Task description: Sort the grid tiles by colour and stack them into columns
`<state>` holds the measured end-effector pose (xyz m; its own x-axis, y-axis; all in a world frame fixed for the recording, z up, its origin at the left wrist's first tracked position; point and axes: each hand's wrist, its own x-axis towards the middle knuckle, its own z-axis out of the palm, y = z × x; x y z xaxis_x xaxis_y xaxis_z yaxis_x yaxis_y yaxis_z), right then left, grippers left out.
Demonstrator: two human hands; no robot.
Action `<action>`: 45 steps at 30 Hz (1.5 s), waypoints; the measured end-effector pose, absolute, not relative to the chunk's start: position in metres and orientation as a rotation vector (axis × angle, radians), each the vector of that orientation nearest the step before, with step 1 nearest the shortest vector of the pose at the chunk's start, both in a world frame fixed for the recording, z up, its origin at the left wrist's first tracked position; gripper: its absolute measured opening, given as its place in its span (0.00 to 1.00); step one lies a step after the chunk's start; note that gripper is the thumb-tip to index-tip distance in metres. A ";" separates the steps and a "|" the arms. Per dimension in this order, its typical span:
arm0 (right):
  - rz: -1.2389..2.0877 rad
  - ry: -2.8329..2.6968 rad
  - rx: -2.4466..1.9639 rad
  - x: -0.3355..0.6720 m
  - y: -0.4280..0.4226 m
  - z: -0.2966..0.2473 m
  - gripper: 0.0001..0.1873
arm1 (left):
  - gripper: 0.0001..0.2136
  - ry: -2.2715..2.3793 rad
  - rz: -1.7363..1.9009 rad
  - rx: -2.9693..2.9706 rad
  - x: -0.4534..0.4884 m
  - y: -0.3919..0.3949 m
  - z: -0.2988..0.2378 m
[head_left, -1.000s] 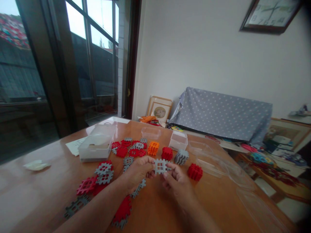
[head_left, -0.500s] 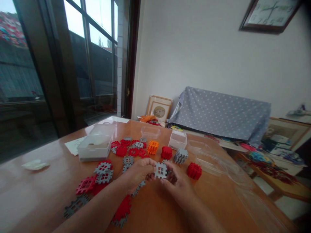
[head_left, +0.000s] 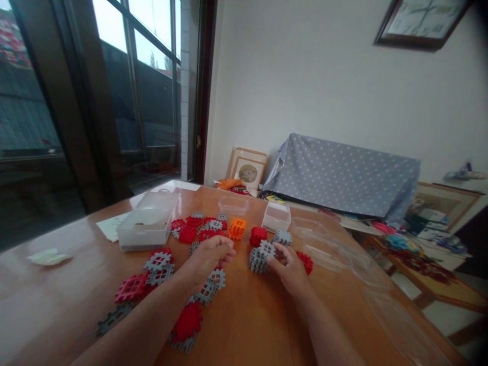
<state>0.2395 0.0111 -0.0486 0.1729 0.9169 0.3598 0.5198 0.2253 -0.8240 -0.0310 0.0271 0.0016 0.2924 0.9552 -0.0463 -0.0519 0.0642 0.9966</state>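
The two bare forearms enter from the lower edge and converge toward the centre. The left forearm [head_left: 152, 317] runs obliquely upward to the right; the right forearm [head_left: 324, 320] rises more steeply and inclines to the left. The left hand [head_left: 209, 255] is raised, its back uppermost, with the fingers bent and pointing right, close to the thumb; whether the fingertips and thumb meet cannot be made out. The right hand [head_left: 293, 268] lies slightly lower, thumb side turned inward, with the thumb [head_left: 276, 265] and forefinger [head_left: 281, 249] opposed in a pinch and the remaining fingers partly hidden. The hands are apart, fingertips facing one another.
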 end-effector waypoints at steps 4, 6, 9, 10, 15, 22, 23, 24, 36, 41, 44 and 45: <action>0.526 -1.527 -1.417 0.234 0.014 -0.053 0.27 | 0.13 0.981 0.978 1.286 -0.031 0.028 0.000; 0.534 -1.546 -1.416 0.232 0.015 -0.054 0.27 | 0.13 0.989 0.981 1.306 -0.031 0.029 -0.001; 0.538 -1.562 -1.421 0.232 0.015 -0.055 0.26 | 0.13 1.001 0.984 1.322 -0.032 0.030 -0.002; 0.539 -1.564 -1.422 0.232 0.015 -0.056 0.26 | 0.13 1.004 0.985 1.326 -0.033 0.030 -0.002; 0.549 -1.565 -1.421 0.232 0.015 -0.059 0.28 | 0.12 1.011 0.986 1.339 -0.034 0.031 0.000; 0.550 -1.496 -1.436 0.236 0.013 -0.061 0.33 | 0.13 0.994 1.012 1.316 -0.037 0.033 0.001; 0.552 -1.486 -1.441 0.237 0.013 -0.061 0.33 | 0.13 0.994 1.025 1.308 -0.039 0.033 0.002; 0.556 -1.478 -1.445 0.237 0.013 -0.062 0.32 | 0.14 1.001 1.039 1.302 -0.040 0.033 0.004; 0.548 -1.548 -1.481 0.231 0.008 -0.064 0.31 | 0.13 1.293 1.239 1.382 -0.078 0.057 0.011; 0.480 -1.494 -1.518 0.229 0.001 -0.055 0.33 | 0.11 1.439 1.175 1.567 -0.089 0.060 0.006; 0.414 -1.459 -1.530 0.225 -0.007 -0.046 0.31 | 0.11 1.561 1.106 1.709 -0.095 0.062 0.004; 0.400 -1.457 -1.526 0.222 -0.010 -0.044 0.30 | 0.11 1.604 1.080 1.756 -0.098 0.063 0.003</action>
<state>0.2223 -0.0103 -0.0435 0.2351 0.9011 0.3644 0.5886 0.1664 -0.7911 -0.0975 0.0629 0.0027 -0.0212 0.9780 0.2076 0.5603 -0.1603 0.8126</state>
